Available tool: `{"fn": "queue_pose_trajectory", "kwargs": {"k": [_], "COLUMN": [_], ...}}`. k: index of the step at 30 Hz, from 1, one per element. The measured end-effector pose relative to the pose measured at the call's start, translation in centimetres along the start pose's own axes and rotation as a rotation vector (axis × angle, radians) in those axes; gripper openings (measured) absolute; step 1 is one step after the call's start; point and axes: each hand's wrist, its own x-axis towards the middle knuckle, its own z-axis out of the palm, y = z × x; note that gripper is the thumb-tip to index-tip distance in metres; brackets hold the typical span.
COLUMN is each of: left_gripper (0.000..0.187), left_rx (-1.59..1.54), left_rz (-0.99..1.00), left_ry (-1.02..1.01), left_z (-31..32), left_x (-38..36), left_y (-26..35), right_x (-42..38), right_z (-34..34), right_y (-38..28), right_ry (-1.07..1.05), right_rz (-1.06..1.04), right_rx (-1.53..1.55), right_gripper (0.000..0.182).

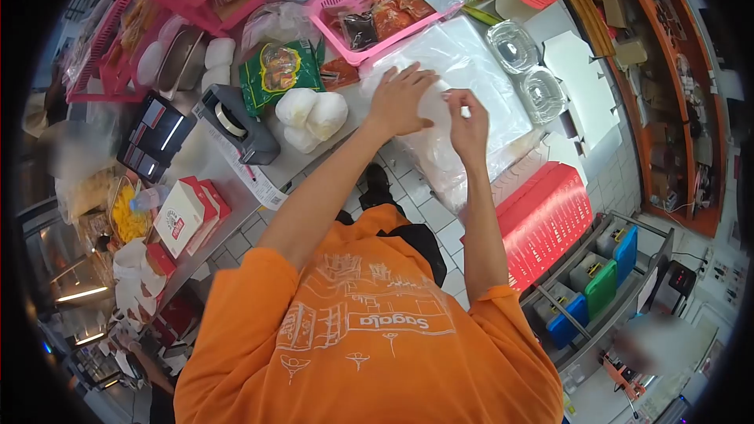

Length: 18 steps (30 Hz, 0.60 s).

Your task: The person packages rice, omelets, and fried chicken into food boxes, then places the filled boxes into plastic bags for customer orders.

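Observation:
A stack of thin clear-white plastic sheets (491,82) lies on the counter in front of me, its near edge hanging over the side. My left hand (399,100) rests on the left part of the stack, palm down with fingers spread. Just to its right, my right hand (470,122) is closed in a pinch, thumb against forefinger, at the plastic sheet. A small whitish bit shows at the fingertips. Whether one layer or more is pinched cannot be seen.
Behind the stack stands a pink basket (345,8) of food packets. Clear plastic containers (542,94) sit right of it, red printed cartons (546,220) nearer me. Leftward are white wrapped bundles (310,114), a green packet (279,74), a tape dispenser (239,126) and a tablet (155,137).

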Motion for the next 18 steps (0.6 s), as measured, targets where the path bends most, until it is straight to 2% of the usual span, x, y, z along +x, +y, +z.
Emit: {"fn": "queue_pose_trajectory", "kwargs": {"k": [2, 4, 6, 7, 8, 9, 10, 11, 12, 13, 15, 16, 17, 18], "left_gripper": [0.09, 0.094, 0.097, 0.103, 0.109, 0.127, 0.144, 0.149, 0.148, 0.137, 0.114, 0.103, 0.091, 0.08], "left_rx": [-0.048, 0.001, 0.157, 0.044, -0.046, -0.242, -0.399, -0.684, -0.848, -0.878, -1.065, -1.222, -1.346, -1.466], "left_rz": [0.025, 0.044, 0.033, 0.008, -0.038, -0.087, -0.088, 0.059, 0.003, 0.097, 0.027, -0.146, -0.266, -0.374], "left_ry": [0.086, 0.132, 0.148, 0.057, -0.016, -0.166, -0.283, -0.239, -0.281, -0.156, -0.058, -0.075, 0.038, 0.171], "left_z": [1.7, 3.2, 4.7, 6.3, 6.8, 5.9, 2.6, -1.4, -7.9, -10.0, -11.8, -12.1, -11.3, -10.6], "left_x": [-0.3, -0.1, 0.6, 0.4, 0.3, 0.3, -0.5, -2.9, -6.2, -9.2, -13.9, -15.8, -18.4, -20.9], "left_y": [-1.1, -1.8, -2.2, -2.6, -3.0, -2.2, -0.3, 1.5, 4.4, 5.1, 5.4, 5.0, 4.2, 3.4], "right_x": [-0.4, -1.3, -2.7, -3.6, -3.5, -3.5, -3.1, -3.3, -4.0, -4.2, -3.5, -3.2, -3.3, -3.2], "right_z": [-1.9, -5.1, -11.0, -14.0, -13.8, -13.7, -10.7, -8.3, -6.4, -5.0, -2.0, -0.4, 1.8, 3.1], "right_y": [-6.1, -11.1, -12.8, -13.8, -14.4, -15.0, -17.0, -19.3, -21.3, -22.4, -21.6, -21.3, -24.2, -25.7], "right_ry": [0.104, 0.33, 0.567, 0.671, 0.617, 0.565, 0.528, 0.502, 0.49, 0.482, 0.308, 0.213, 0.311, 0.327], "right_rz": [-0.047, 0.081, -0.105, -0.214, -0.238, -0.254, -0.24, -0.234, -0.231, -0.226, -0.172, -0.14, 0.193, 0.221], "right_rx": [0.138, 0.102, 0.299, 0.378, 0.552, 0.727, 0.542, 0.342, 0.122, -0.115, 0.171, 0.309, 0.489, 0.584], "right_gripper": [0.016, 0.014, 0.015, 0.016, 0.017, 0.019, 0.019, 0.02, 0.022, 0.024, 0.023, 0.023, 0.022, 0.023]}}
